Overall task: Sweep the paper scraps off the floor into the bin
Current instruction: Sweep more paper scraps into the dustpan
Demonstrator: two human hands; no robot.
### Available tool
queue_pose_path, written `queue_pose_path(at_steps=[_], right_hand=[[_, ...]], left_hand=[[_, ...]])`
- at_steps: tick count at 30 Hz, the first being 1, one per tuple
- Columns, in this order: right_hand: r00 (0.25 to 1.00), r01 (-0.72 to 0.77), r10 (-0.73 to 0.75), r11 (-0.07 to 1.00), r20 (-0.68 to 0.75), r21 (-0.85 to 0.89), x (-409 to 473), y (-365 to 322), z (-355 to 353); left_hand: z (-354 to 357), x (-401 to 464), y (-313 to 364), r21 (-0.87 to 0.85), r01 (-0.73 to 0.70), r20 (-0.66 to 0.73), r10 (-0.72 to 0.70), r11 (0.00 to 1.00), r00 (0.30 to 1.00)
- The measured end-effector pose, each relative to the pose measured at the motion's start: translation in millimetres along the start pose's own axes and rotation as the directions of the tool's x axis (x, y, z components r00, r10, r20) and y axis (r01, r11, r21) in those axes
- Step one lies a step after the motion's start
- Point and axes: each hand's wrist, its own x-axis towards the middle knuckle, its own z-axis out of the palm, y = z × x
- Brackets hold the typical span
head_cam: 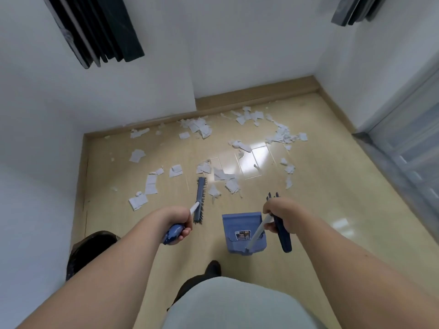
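Note:
White paper scraps (209, 148) lie scattered over the tan floor, from the far skirting board to just ahead of the broom head. My left hand (181, 222) grips the blue end of a broom handle; the blue broom head (200, 199) stands on the floor near the closest scraps. My right hand (280, 217) grips the white handle of a blue dustpan (242, 230), together with a dark blue comb-like bar (283, 233). The dustpan rests on the floor with its mouth facing the scraps. A dark bin (92, 248) sits at the lower left against the wall.
White walls close the corner on the left and at the back. A glass door frame (403, 148) runs along the right. Dark panels (95, 29) lean on the left wall. My dark shoe (212, 269) stands behind the dustpan.

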Motion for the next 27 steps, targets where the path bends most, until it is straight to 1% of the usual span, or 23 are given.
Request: queue_pose_path(at_steps=[2,4,6,9,12,15,18,19,21,24,27], right_hand=[[0.999,-0.012,0.013,1.0,-0.052,0.008,12,-3,-24],[0.987,0.013,-0.016,1.0,-0.157,-0.018,24,-5,-48],[0.975,0.037,-0.044,0.999,-0.219,-0.032,34,-4,-70],[0.971,0.109,-0.124,0.991,-0.204,-0.082,52,0,-100],[0.951,0.253,-0.287,0.937,-0.118,-0.24,75,-4,-133],[0.919,0.357,-0.393,0.814,0.019,-0.458,98,-9,-170],[0.888,0.414,-0.431,0.597,0.161,-0.687,119,-6,-194],[0.879,0.426,-0.431,0.517,0.204,-0.743,134,-8,-206],[0.873,0.43,-0.416,0.407,0.255,-0.806,157,-6,-220],[0.859,0.45,-0.413,0.327,0.303,-0.831,177,-1,-229],[0.857,0.447,-0.421,0.321,0.297,-0.835,204,8,-233]], left_hand=[[9,11,24,0.029,0.015,-0.002,-0.015,0.999,1.0],[19,19,41,0.038,0.024,0.002,-0.024,0.999,1.0],[28,25,55,0.036,0.04,0.001,-0.04,0.999,0.999],[41,30,75,0.036,0.073,0.011,-0.073,0.997,0.997],[62,39,97,-0.025,0.075,0.003,-0.075,0.997,0.997],[95,49,110,-0.124,0.114,0.02,-0.113,0.986,0.993],[117,58,121,-0.138,0.156,0.018,-0.155,0.978,0.988],[128,65,132,-0.143,0.175,0.015,-0.175,0.974,0.984],[140,73,146,-0.114,0.208,-0.007,-0.21,0.971,0.978],[151,80,156,-0.064,0.248,-0.025,-0.25,0.967,0.968],[167,108,167,-0.018,0.284,-0.07,-0.284,0.959,0.956]])
